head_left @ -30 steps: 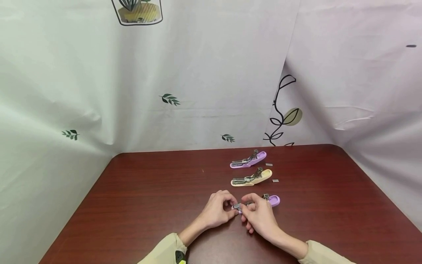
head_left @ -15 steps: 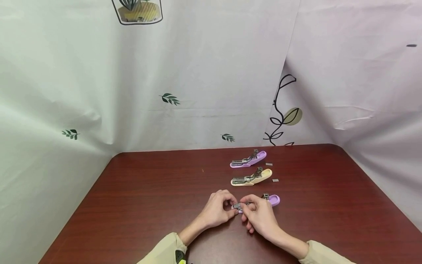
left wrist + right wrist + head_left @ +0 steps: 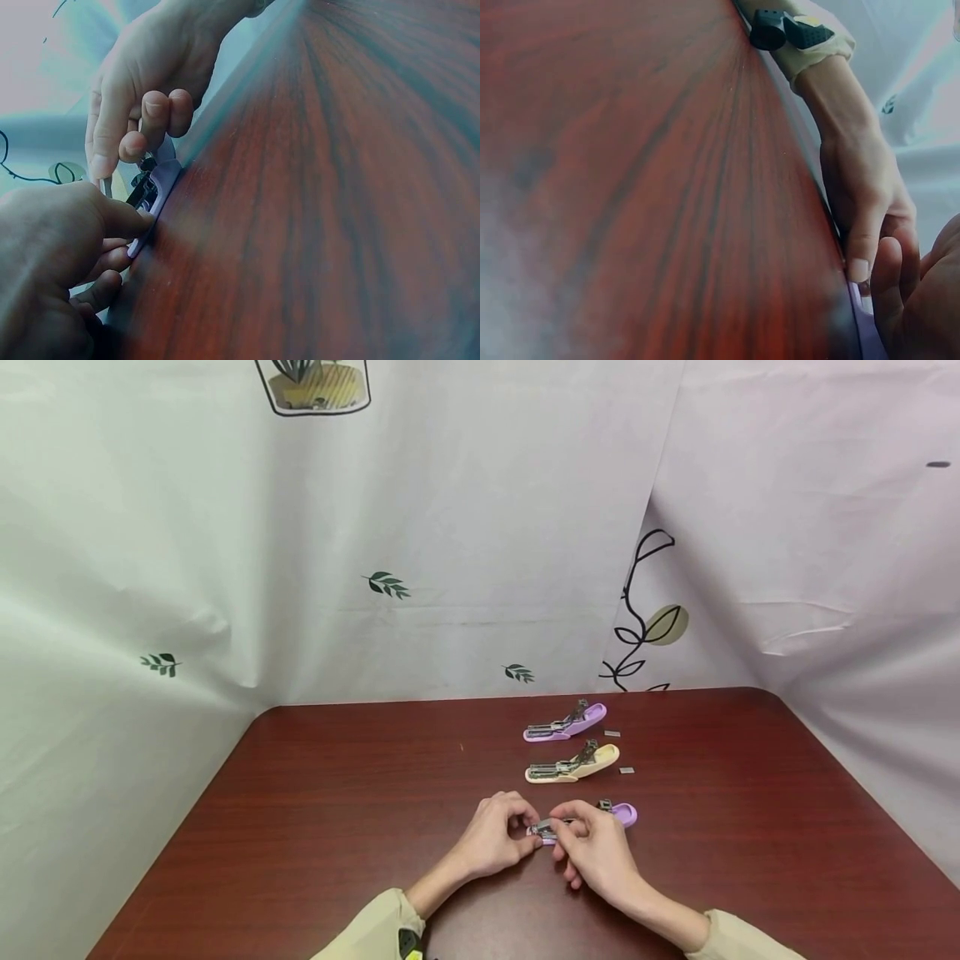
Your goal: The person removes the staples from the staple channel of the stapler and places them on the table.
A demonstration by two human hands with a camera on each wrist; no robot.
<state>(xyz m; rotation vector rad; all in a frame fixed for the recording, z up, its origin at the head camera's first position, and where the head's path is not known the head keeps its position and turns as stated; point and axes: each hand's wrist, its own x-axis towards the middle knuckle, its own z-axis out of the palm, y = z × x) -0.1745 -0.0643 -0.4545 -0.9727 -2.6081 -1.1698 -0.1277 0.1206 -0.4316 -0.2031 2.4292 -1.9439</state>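
An opened purple stapler (image 3: 624, 814) lies on the table, its metal magazine partly covered by both hands. My left hand (image 3: 491, 837) grips its left end between thumb and fingers. Over the stapler's middle, my right hand (image 3: 600, 852) pinches a small grey staple strip (image 3: 106, 186) between thumb and index finger. In the left wrist view the strip stands close beside the stapler's dark metal parts. The right wrist view shows the left thumb at the edge of the purple base (image 3: 866, 330); the strip is hidden there.
Behind the hands lie an opened cream stapler (image 3: 573, 766) and another opened purple stapler (image 3: 566, 725). Grey staple strips lie to their right, one near the cream stapler and one near the far purple one. A patterned white cloth (image 3: 480, 527) hangs behind the brown table (image 3: 300, 793).
My right hand has shifted slightly to the right along the stapler, uncovering a little more of its metal magazine. The left hand has kept its place and its grip.
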